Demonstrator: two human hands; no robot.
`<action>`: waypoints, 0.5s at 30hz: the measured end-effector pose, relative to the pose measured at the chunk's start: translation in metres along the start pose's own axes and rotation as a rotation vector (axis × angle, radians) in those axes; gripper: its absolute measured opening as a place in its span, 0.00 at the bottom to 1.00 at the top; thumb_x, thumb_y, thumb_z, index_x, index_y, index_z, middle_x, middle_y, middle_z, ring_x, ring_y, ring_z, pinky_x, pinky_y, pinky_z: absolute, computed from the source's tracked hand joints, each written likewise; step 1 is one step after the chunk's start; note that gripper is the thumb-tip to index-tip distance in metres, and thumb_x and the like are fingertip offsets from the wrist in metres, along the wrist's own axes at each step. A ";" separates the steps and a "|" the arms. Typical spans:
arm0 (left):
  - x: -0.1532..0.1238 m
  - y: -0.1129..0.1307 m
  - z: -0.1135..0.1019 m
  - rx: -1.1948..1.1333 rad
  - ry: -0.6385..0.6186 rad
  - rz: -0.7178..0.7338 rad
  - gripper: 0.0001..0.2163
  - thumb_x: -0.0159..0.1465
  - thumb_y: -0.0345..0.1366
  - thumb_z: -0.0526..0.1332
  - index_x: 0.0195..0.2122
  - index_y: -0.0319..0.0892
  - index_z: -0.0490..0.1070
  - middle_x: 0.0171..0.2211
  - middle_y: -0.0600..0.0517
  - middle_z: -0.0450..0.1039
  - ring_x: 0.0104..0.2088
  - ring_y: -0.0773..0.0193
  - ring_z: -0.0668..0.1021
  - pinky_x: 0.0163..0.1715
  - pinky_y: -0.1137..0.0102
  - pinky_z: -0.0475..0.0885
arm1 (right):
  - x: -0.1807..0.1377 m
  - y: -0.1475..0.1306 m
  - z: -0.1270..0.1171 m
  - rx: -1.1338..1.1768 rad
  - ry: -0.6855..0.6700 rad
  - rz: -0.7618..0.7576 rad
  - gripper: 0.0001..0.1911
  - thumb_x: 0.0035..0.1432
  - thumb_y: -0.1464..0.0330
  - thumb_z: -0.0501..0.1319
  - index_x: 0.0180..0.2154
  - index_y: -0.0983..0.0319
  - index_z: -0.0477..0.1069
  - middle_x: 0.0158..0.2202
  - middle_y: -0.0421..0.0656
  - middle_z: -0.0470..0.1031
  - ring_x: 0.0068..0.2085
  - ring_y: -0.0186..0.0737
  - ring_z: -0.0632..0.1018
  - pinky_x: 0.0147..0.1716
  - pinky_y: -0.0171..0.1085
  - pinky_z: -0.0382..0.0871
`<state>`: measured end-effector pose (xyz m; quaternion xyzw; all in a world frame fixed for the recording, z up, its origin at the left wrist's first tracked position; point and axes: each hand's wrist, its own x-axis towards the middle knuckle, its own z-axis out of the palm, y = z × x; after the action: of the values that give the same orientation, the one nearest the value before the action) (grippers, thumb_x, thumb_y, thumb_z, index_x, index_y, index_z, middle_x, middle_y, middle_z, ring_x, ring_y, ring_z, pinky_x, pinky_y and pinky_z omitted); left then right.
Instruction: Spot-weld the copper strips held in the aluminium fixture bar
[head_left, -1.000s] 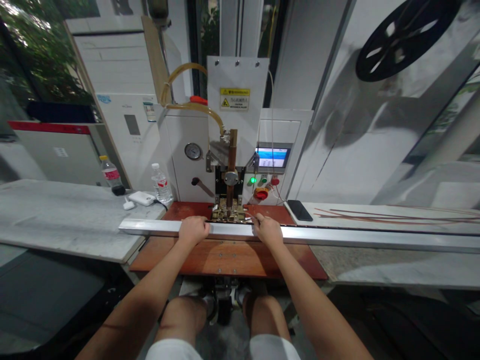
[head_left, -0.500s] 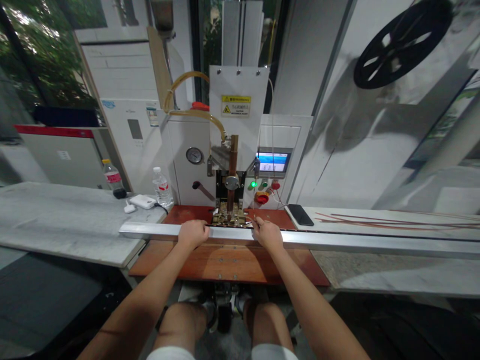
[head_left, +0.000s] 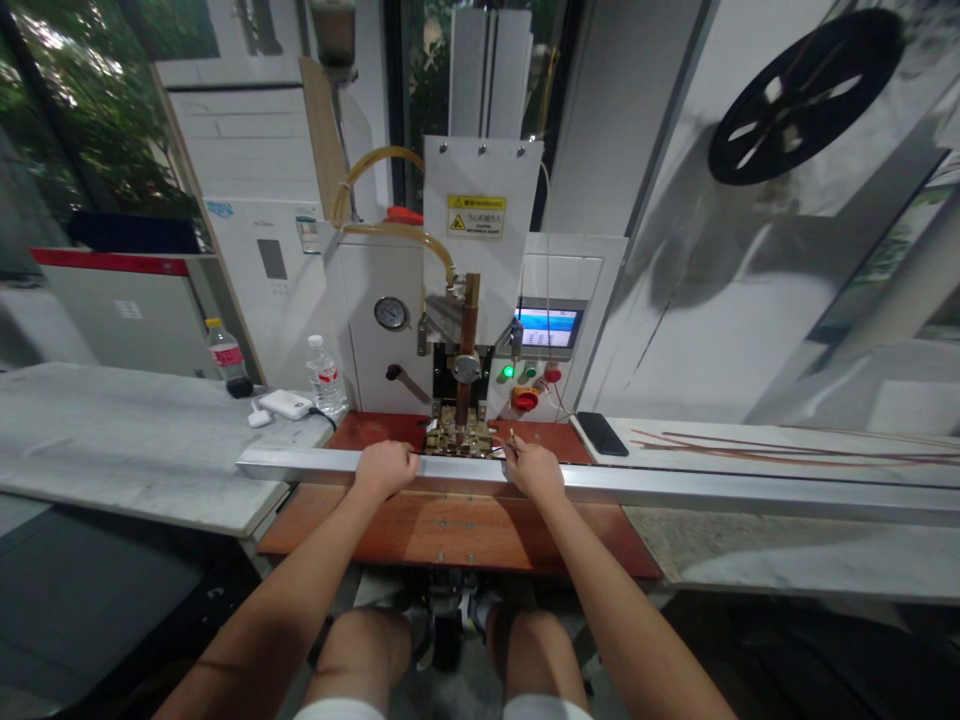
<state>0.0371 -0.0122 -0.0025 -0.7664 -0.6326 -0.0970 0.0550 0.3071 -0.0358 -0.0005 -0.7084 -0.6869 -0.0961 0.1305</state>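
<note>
Rail (head_left: pixel 461 470), silver, lies across the bench in the head view, on the near side of the fixture (head_left: pixel 457 437) and above the red board (head_left: pixel 405 530). Its long axis runs left to right; one end points left, over the left table (head_left: pixel 135 430), and the other passes out of view at the right. The left hand (head_left: pixel 386 468) is curled over the rail, left of the fixture; whether it grips anything is hidden. The right hand (head_left: pixel 534 468), just right of the fixture, seems to pinch a thin piece (head_left: pixel 512 437) between thumb and finger. The step in hand looks like close handling at the fixture; the next move probably calls for a steady pinch and fingers clear of the metal head (head_left: pixel 467 325).
</note>
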 end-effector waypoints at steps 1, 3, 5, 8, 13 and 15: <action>0.001 0.000 0.000 0.004 -0.006 -0.004 0.19 0.61 0.42 0.46 0.36 0.43 0.77 0.35 0.43 0.77 0.38 0.56 0.77 0.40 0.65 0.67 | 0.000 0.000 0.000 0.004 0.000 -0.002 0.21 0.65 0.57 0.44 0.46 0.57 0.70 0.37 0.47 0.77 0.37 0.39 0.77 0.35 0.33 0.62; 0.002 0.000 0.000 0.008 -0.016 -0.008 0.20 0.61 0.42 0.46 0.36 0.43 0.77 0.35 0.43 0.77 0.38 0.56 0.78 0.40 0.65 0.67 | 0.001 0.001 0.001 0.010 0.006 -0.012 0.21 0.65 0.56 0.43 0.44 0.57 0.70 0.36 0.47 0.78 0.36 0.40 0.77 0.34 0.34 0.61; 0.002 0.000 0.000 0.012 -0.017 -0.002 0.20 0.61 0.42 0.46 0.36 0.43 0.77 0.35 0.43 0.77 0.37 0.55 0.78 0.39 0.65 0.68 | 0.001 0.001 0.001 0.011 0.013 -0.022 0.22 0.65 0.56 0.42 0.43 0.57 0.70 0.35 0.46 0.78 0.35 0.40 0.77 0.34 0.34 0.61; 0.002 0.000 0.000 0.013 -0.016 -0.002 0.20 0.61 0.42 0.46 0.36 0.43 0.78 0.35 0.42 0.77 0.37 0.54 0.78 0.39 0.64 0.68 | 0.002 0.001 0.001 0.007 0.011 -0.022 0.21 0.65 0.56 0.42 0.43 0.57 0.70 0.35 0.46 0.78 0.35 0.40 0.77 0.34 0.34 0.61; 0.002 0.001 0.000 0.006 -0.006 -0.012 0.19 0.60 0.42 0.47 0.35 0.43 0.77 0.34 0.42 0.77 0.36 0.54 0.78 0.37 0.64 0.68 | 0.003 0.001 0.001 0.009 -0.016 -0.013 0.20 0.65 0.57 0.43 0.44 0.57 0.70 0.35 0.46 0.77 0.35 0.39 0.77 0.34 0.33 0.61; 0.002 0.001 0.000 0.003 -0.004 -0.006 0.19 0.60 0.42 0.47 0.35 0.43 0.77 0.34 0.42 0.77 0.36 0.54 0.78 0.37 0.64 0.68 | 0.003 0.001 0.001 0.002 -0.011 -0.015 0.20 0.65 0.58 0.43 0.44 0.57 0.70 0.35 0.46 0.77 0.35 0.39 0.77 0.34 0.34 0.61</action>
<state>0.0380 -0.0107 -0.0019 -0.7647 -0.6351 -0.0947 0.0547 0.3079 -0.0325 -0.0003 -0.7035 -0.6931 -0.0928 0.1266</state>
